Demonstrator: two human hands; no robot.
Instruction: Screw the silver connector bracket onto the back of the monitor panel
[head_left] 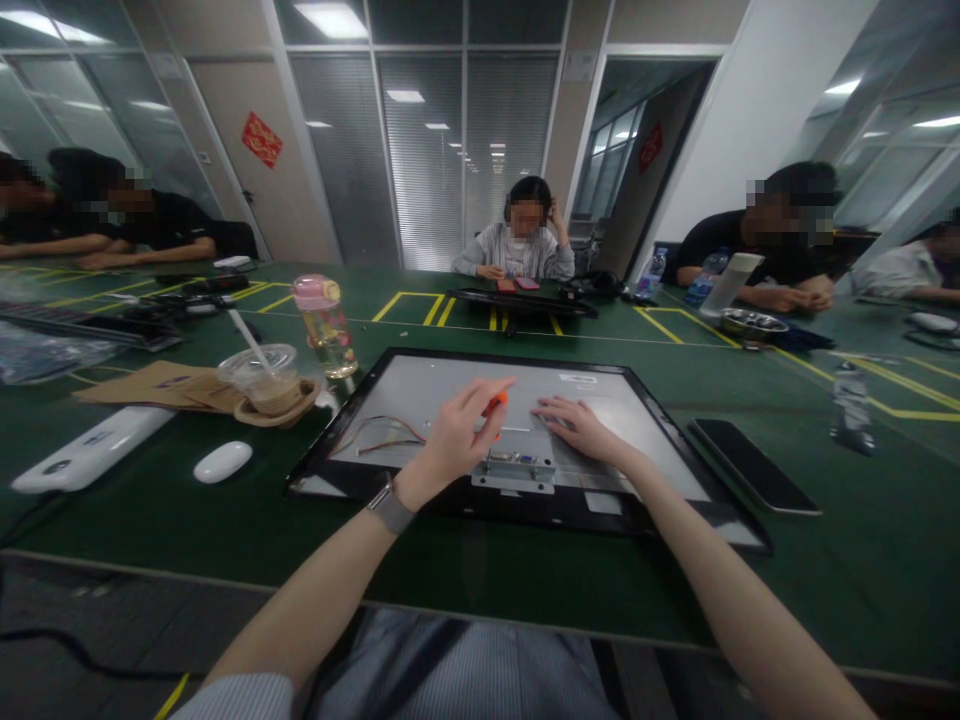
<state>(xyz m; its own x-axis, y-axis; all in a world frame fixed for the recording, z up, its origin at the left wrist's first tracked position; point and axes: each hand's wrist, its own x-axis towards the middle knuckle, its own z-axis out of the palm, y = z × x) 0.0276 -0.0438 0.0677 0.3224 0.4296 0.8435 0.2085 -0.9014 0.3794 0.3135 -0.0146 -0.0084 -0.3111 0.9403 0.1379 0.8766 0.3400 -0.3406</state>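
Note:
An opened monitor panel [405, 385] with a grey metal back and black frame lies flat on the table before me. My left hand [454, 430], wearing a watch, is closed over its middle on a small orange tool [495, 402]; the fingers hide most of it, so its exact kind does not show. My right hand [581, 425] rests with fingers stretched out on the metal back, right of the middle. Between my wrists, near the panel's front edge, sits a metal bracket with ports [517, 470]. Thin loose wires [386, 425] curl across the panel's left part.
Left of the panel stand a pink-lidded bottle [326, 325] and a plastic cup with a straw [266, 380]. A white case [223, 462] and a white power strip [94, 450] lie nearer. A black phone [750, 465] lies right. Several people sit around the table.

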